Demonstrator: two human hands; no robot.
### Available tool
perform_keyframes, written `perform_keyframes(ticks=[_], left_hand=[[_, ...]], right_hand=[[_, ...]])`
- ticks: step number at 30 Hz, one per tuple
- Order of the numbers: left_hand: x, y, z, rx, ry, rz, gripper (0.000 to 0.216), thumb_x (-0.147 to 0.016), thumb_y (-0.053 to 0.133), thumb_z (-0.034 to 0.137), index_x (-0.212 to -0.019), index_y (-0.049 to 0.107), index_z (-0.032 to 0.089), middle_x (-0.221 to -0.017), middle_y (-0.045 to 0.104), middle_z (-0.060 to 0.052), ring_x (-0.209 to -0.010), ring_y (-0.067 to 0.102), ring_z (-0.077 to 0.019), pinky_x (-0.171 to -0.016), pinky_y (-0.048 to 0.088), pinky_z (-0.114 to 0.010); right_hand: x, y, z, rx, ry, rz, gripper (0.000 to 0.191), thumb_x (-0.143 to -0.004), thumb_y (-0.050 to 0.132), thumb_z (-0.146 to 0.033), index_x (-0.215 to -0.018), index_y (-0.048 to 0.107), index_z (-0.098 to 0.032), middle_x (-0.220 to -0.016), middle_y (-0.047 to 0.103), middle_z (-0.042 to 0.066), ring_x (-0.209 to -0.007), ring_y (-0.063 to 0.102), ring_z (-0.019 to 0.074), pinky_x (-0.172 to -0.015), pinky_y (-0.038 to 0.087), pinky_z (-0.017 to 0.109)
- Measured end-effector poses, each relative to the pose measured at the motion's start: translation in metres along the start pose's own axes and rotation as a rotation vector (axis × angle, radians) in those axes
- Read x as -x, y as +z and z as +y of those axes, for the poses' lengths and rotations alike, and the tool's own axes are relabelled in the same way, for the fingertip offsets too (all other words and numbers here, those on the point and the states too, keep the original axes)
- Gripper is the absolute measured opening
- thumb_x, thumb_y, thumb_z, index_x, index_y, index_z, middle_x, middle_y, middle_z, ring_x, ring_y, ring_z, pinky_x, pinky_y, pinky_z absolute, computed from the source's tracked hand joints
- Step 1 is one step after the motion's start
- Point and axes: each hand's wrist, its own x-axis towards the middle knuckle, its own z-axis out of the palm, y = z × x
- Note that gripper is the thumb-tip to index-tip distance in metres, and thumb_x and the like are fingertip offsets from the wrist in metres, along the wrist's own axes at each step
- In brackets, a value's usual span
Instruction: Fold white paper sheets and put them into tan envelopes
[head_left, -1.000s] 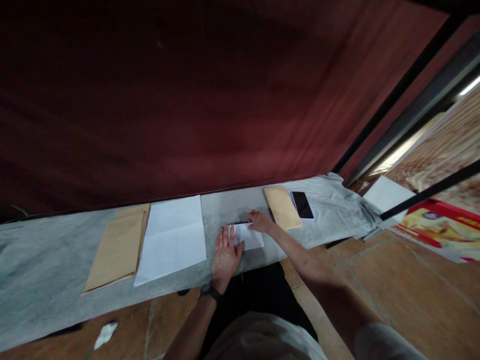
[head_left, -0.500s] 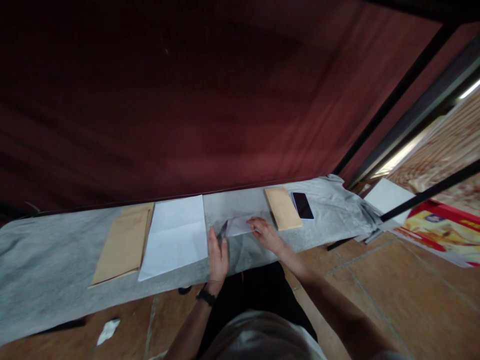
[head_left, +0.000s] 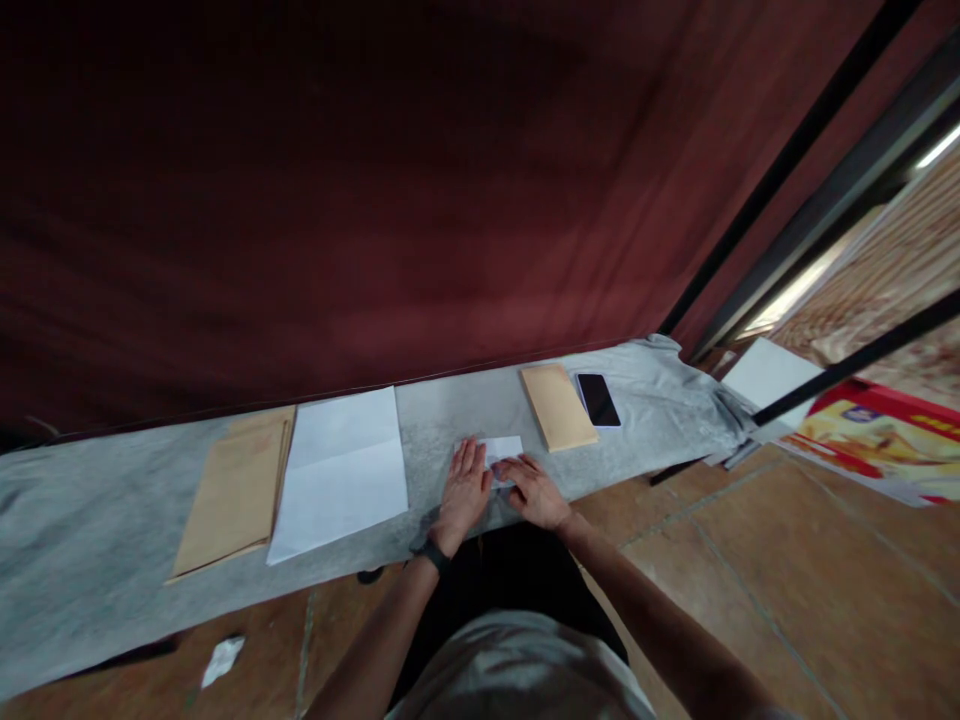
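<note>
A small folded piece of white paper [head_left: 508, 446] lies on the grey cloth in front of me. My left hand [head_left: 461, 492] rests flat on its left part, fingers stretched out and pointing away from me. From the right, my right hand [head_left: 536, 492] lays its slightly bent fingers on the same paper, close to the left fingertips, with the thumb apart. Both hands cover much of the paper's near side, so its folds are partly hidden. Left of my hands is a stack of larger white sheets [head_left: 345, 468] with a crease across it.
Brown envelopes [head_left: 231, 495] lie left of the sheets. A smaller brown envelope [head_left: 559, 407] and a phone [head_left: 598, 400] are to the right. The narrow cloth-covered table [head_left: 112, 500] runs along a dark red wall [head_left: 390, 280]. A crumpled tissue [head_left: 223, 660] lies on the tiled floor.
My left hand has moved from beside the paper onto it and now lies flat. The paper, partly raised before, is pressed down, and my right hand has come nearer to me.
</note>
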Motion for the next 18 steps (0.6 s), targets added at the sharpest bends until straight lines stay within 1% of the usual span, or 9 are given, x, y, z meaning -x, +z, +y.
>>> perform_keyframes(ticks=[2, 4, 7, 9, 12, 15, 18], left_hand=[[-0.003, 0.004, 0.005, -0.051, 0.002, -0.030, 0.053, -0.100, 0.036, 0.027, -0.149, 0.043, 0.009, -0.159, 0.038, -0.017, -0.150, 0.030, -0.0279, -0.121, 0.030, -0.048], [-0.002, 0.007, 0.007, -0.090, -0.003, -0.032, 0.054, -0.101, 0.033, 0.028, -0.151, 0.041, 0.009, -0.160, 0.037, -0.018, -0.151, 0.028, -0.0283, -0.122, 0.027, -0.050], [-0.001, 0.008, 0.008, -0.117, -0.006, -0.042, 0.055, -0.100, 0.032, 0.026, -0.153, 0.038, 0.009, -0.160, 0.036, -0.018, -0.152, 0.026, -0.0284, -0.122, 0.025, -0.050], [0.000, 0.009, 0.007, -0.118, -0.007, -0.066, 0.056, -0.099, 0.031, 0.023, -0.154, 0.036, 0.009, -0.161, 0.035, -0.017, -0.152, 0.025, -0.0273, -0.123, 0.024, -0.050], [0.001, 0.009, 0.005, -0.120, -0.044, -0.083, 0.058, -0.099, 0.031, 0.023, -0.153, 0.036, 0.006, -0.161, 0.033, -0.018, -0.152, 0.025, -0.0272, -0.123, 0.024, -0.049], [0.006, 0.010, 0.001, -0.119, -0.100, -0.034, 0.060, -0.099, 0.032, 0.029, -0.153, 0.035, 0.002, -0.160, 0.033, -0.021, -0.152, 0.025, -0.0285, -0.123, 0.025, -0.049], [0.015, 0.011, -0.002, -0.111, -0.163, 0.041, 0.063, -0.099, 0.035, 0.034, -0.153, 0.034, 0.003, -0.160, 0.034, -0.021, -0.152, 0.025, -0.0296, -0.122, 0.027, -0.051]], right_hand=[[-0.001, -0.002, -0.003, 0.012, 0.030, -0.018, 0.038, -0.087, 0.052, -0.011, -0.122, 0.062, -0.022, -0.137, 0.064, 0.007, -0.135, 0.052, 0.0189, -0.121, 0.026, 0.046], [-0.006, 0.000, -0.007, 0.035, 0.080, 0.012, 0.033, -0.095, 0.047, -0.016, -0.123, 0.063, -0.022, -0.136, 0.064, 0.007, -0.133, 0.054, 0.0179, -0.120, 0.028, 0.045], [-0.018, 0.009, -0.015, 0.131, 0.168, 0.089, 0.039, -0.102, 0.039, -0.022, -0.137, 0.057, -0.020, -0.145, 0.058, 0.010, -0.137, 0.049, 0.0193, -0.119, 0.030, 0.044], [-0.025, 0.018, -0.019, 0.222, 0.223, 0.097, 0.043, -0.104, 0.040, -0.027, -0.145, 0.051, -0.019, -0.151, 0.051, 0.012, -0.142, 0.044, 0.0230, -0.118, 0.030, 0.047], [-0.026, 0.030, -0.019, 0.322, 0.283, 0.093, 0.050, -0.104, 0.042, -0.036, -0.150, 0.045, -0.017, -0.156, 0.043, 0.014, -0.146, 0.038, 0.0279, -0.119, 0.028, 0.050], [-0.020, 0.034, -0.012, 0.363, 0.331, 0.125, 0.056, -0.104, 0.041, -0.041, -0.153, 0.040, -0.013, -0.159, 0.038, 0.017, -0.147, 0.035, 0.0308, -0.120, 0.026, 0.051], [-0.015, 0.034, -0.005, 0.376, 0.358, 0.164, 0.059, -0.104, 0.039, -0.042, -0.155, 0.035, -0.011, -0.159, 0.036, 0.019, -0.146, 0.036, 0.0325, -0.119, 0.025, 0.053]])
